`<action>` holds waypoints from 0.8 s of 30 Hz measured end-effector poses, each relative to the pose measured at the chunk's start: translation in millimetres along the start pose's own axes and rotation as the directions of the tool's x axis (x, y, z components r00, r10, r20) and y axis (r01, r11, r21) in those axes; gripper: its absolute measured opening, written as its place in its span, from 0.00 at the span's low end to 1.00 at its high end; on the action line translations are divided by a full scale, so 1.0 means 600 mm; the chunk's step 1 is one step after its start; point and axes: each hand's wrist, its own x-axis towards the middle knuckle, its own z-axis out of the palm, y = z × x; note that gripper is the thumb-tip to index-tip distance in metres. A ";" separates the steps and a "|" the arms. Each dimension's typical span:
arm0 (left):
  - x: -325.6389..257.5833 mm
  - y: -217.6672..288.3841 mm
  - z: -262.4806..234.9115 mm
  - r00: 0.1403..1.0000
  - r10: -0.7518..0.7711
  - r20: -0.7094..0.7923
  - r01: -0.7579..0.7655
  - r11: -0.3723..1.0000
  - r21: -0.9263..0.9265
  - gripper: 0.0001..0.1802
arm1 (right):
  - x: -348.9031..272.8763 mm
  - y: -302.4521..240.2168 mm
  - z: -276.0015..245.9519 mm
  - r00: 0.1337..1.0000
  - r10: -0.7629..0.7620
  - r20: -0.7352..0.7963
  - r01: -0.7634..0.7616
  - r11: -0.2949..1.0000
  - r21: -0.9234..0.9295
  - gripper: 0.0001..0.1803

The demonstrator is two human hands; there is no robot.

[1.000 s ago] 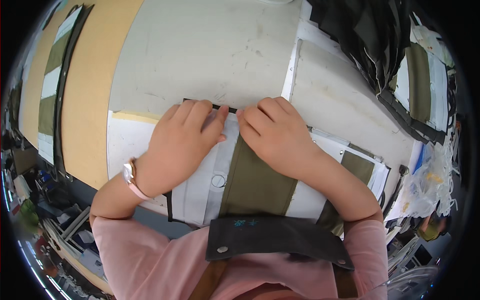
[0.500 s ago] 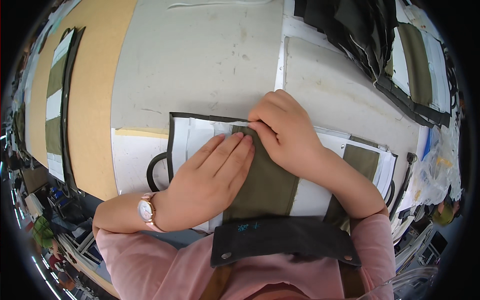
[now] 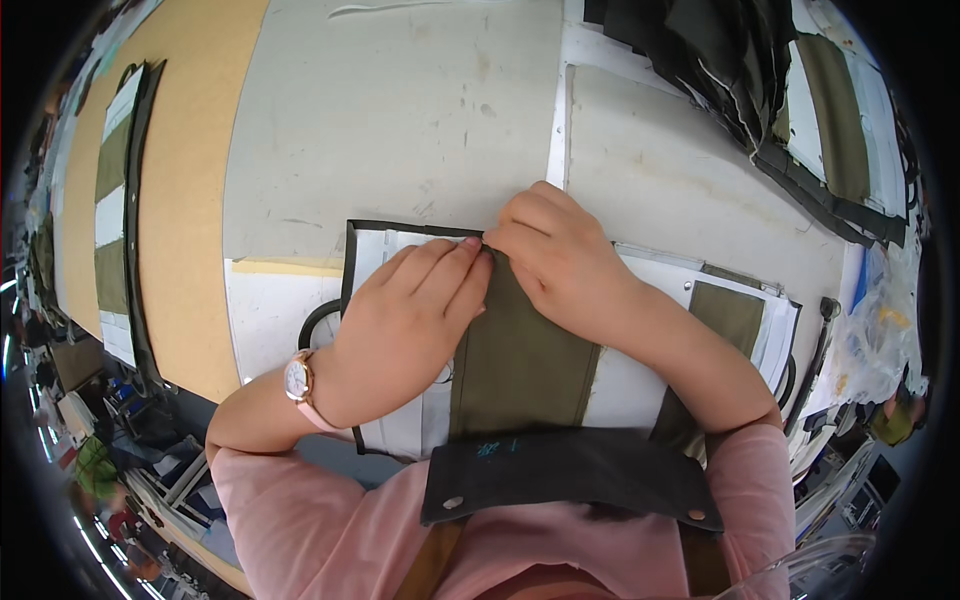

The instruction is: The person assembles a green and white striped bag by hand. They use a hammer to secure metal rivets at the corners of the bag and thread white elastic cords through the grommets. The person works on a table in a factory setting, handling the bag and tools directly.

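Before me lies a flat fabric panel (image 3: 523, 370), olive green in the middle with white sections and a black bound edge. My left hand (image 3: 415, 300), with a wristwatch, rests palm down on its left part. Its fingers are stretched out, tips at the top edge. Closed in a pinch, my right hand (image 3: 555, 255) holds the black edge binding (image 3: 430, 229) just beside those fingertips; the pinched spot itself is covered. A black loop handle (image 3: 318, 322) sticks out on the left. A dark flap (image 3: 570, 475) with two metal snaps lies across the near side.
A similar striped panel (image 3: 110, 215) lies on the tan board (image 3: 195, 200) at left. Dark fabric pieces (image 3: 710, 60) are heaped at the far right over another striped panel (image 3: 835, 120). Clear plastic wrapping (image 3: 885, 330) sits at the right edge. Grey board (image 3: 400, 120) covers the middle.
My left fingers have moved up to the panel's top edge. The right hand has shifted slightly left along the binding, closer to them.
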 end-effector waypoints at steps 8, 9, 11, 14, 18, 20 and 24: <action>0.010 -0.014 -0.009 0.989 -0.149 0.025 0.151 0.984 -0.095 0.28 | -0.010 -0.011 -0.011 0.950 -0.280 0.142 0.312 0.887 -0.341 0.08; 0.009 -0.013 -0.008 0.989 -0.142 0.029 0.144 0.988 -0.058 0.29 | -0.013 -0.012 -0.013 0.965 -0.241 0.104 0.262 0.904 -0.338 0.08; 0.002 -0.007 -0.006 0.991 -0.126 0.037 0.126 0.992 0.016 0.30 | -0.022 -0.010 -0.024 0.987 -0.160 0.027 0.160 0.932 -0.325 0.08; -0.001 0.014 -0.007 0.992 -0.123 -0.019 0.124 0.973 0.197 0.32 | -0.044 0.004 -0.051 0.988 0.147 -0.037 -0.151 0.975 -0.165 0.07; 0.014 0.024 -0.013 0.999 -0.034 0.014 0.033 0.997 0.071 0.34 | -0.045 0.000 -0.057 0.976 0.214 -0.040 -0.217 0.970 -0.106 0.08; 0.017 0.028 -0.007 0.999 0.033 0.036 -0.036 0.996 0.083 0.34 | -0.042 0.000 -0.047 0.976 0.211 -0.057 -0.215 0.973 -0.083 0.08; 0.020 0.034 -0.001 0.997 -0.034 0.074 0.020 0.983 0.180 0.31 | -0.042 0.005 -0.030 0.984 0.152 -0.096 -0.159 0.984 -0.077 0.08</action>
